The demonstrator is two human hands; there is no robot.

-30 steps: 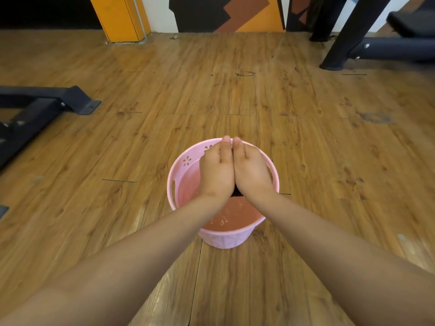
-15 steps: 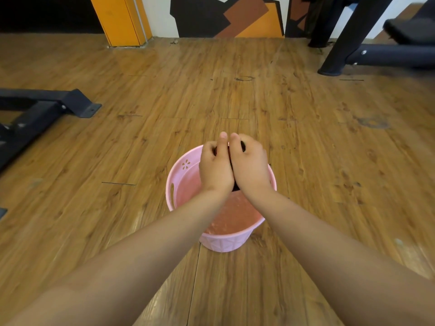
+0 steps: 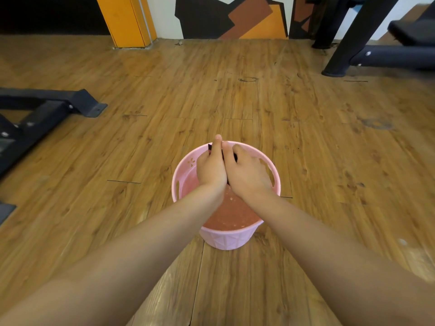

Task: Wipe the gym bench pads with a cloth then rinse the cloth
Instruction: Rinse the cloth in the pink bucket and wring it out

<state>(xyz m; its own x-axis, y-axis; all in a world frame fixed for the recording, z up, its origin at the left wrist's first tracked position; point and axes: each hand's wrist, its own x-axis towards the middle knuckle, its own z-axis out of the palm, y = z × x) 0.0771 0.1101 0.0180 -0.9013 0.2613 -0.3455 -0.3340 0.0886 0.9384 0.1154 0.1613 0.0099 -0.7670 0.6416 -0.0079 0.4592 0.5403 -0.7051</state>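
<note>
A pink plastic bucket (image 3: 231, 238) stands on the wooden floor, holding cloudy water (image 3: 229, 212). Above it my left hand (image 3: 210, 168) and my right hand (image 3: 247, 171) press together, palms facing, over the bucket's far half. Both are closed on a dark cloth (image 3: 234, 156), of which only thin slivers show between the fingers and at the wrists. Most of the cloth is hidden inside my hands.
A black bench base frame (image 3: 47, 109) lies on the floor at the left. At the far right stand a black machine leg (image 3: 346, 45) and a dark bench pad (image 3: 412, 31). An orange pillar (image 3: 127, 20) meets the back wall.
My hands have rubbed against each other over the bucket, the left fingers sliding forward past the right. More of the dark cloth shows between the fingers than a second ago.
</note>
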